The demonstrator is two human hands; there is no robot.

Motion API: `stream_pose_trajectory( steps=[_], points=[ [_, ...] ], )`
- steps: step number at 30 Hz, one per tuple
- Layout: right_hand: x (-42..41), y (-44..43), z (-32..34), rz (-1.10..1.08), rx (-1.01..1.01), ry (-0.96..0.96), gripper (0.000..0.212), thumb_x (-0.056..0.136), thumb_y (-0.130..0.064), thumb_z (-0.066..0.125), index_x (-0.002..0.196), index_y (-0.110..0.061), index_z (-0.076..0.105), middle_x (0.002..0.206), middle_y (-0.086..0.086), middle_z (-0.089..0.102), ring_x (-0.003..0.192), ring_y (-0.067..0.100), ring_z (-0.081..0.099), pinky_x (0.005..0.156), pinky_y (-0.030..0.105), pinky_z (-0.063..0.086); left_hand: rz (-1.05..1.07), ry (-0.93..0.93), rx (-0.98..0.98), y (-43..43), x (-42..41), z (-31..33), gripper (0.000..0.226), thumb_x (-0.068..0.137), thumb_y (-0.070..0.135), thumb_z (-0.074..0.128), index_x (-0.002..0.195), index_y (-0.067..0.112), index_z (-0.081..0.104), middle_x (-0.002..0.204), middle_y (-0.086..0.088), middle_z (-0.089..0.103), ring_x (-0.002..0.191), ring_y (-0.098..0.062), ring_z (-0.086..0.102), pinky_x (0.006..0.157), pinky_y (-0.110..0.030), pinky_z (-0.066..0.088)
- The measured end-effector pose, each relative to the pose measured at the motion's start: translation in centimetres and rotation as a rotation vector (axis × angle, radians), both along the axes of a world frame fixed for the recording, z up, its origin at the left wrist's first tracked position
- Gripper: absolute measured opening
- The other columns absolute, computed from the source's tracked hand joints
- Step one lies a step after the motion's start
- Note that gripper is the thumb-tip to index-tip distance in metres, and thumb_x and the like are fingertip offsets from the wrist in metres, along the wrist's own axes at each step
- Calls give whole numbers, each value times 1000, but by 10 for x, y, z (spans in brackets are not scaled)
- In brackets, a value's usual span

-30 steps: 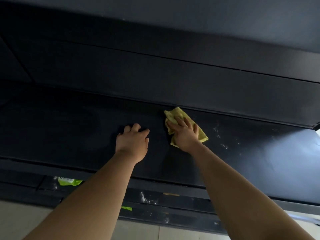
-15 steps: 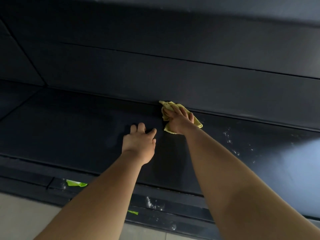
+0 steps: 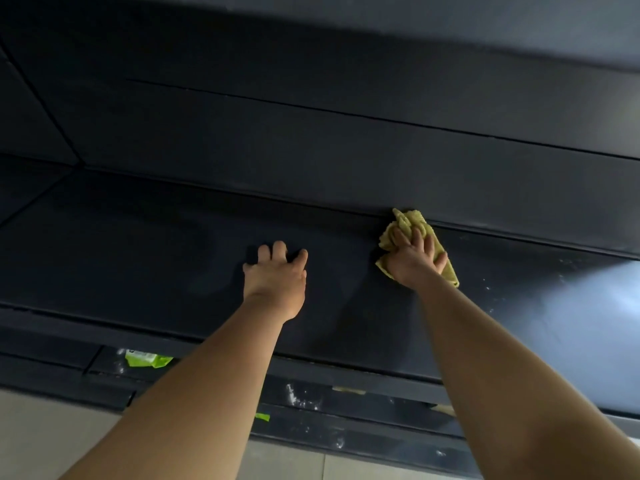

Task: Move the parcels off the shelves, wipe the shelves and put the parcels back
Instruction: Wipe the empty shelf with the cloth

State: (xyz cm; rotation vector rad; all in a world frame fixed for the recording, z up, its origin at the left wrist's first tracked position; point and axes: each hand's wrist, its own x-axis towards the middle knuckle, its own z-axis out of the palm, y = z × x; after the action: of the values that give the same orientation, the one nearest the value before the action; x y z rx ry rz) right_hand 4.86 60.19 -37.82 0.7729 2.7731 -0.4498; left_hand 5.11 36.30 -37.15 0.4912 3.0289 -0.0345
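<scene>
Our right grip lies spread on the yellow-green cloth, fingers fanned over it and pressing it down rather than pinching it, and the cloth bunches up past the fingertips. The cloth sits at the back of the dark shelf, touching the seam where the shelf meets the back panel. Our left grip holds nothing. It rests well apart from the cloth near the middle of the same shelf, with loosely bent fingers and the fingertips on the surface. Both bare forearms reach up from the bottom of the view. To the right of the cloth we see a few white specks on the shelf and a pale glare of light. Below the shelf's front edge, a green scrap lies on a lower dark ledge, a small strip of green tape shows further down, and pale floor tiles fill the lower left corner.
</scene>
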Motion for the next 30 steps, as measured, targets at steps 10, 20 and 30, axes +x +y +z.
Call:
stream_pose_trajectory(
  steps=[10, 20, 30],
  points=[
    [47, -67, -9, 119, 39, 17, 65, 95, -39, 34, 150, -42, 1, 160, -3, -16, 145, 28, -19, 112, 59, -15, -81, -103, 38, -12, 13, 0, 49, 101, 40, 28, 149, 34, 16, 154, -7, 15, 139, -33, 18, 109, -55, 28],
    [111, -19, 0, -70, 11, -8, 64, 95, -39, 36, 151, -42, 3, 161, -5, -12, 146, 24, -16, 116, 52, -11, -132, -139, 52, -27, 43, 13, 48, 101, 35, 34, 148, 26, 26, 152, -5, 22, 135, -28, 25, 103, -45, 36],
    [126, -80, -3, 55, 74, -32, 66, 96, -27, 33, 150, -43, -2, 160, -2, -18, 145, 28, -20, 115, 55, -13, -151, -106, 96, -61, 65, 18, 41, 101, 28, 40, 140, 14, 39, 145, -5, 32, 129, -24, 36, 97, -34, 44]
  ],
)
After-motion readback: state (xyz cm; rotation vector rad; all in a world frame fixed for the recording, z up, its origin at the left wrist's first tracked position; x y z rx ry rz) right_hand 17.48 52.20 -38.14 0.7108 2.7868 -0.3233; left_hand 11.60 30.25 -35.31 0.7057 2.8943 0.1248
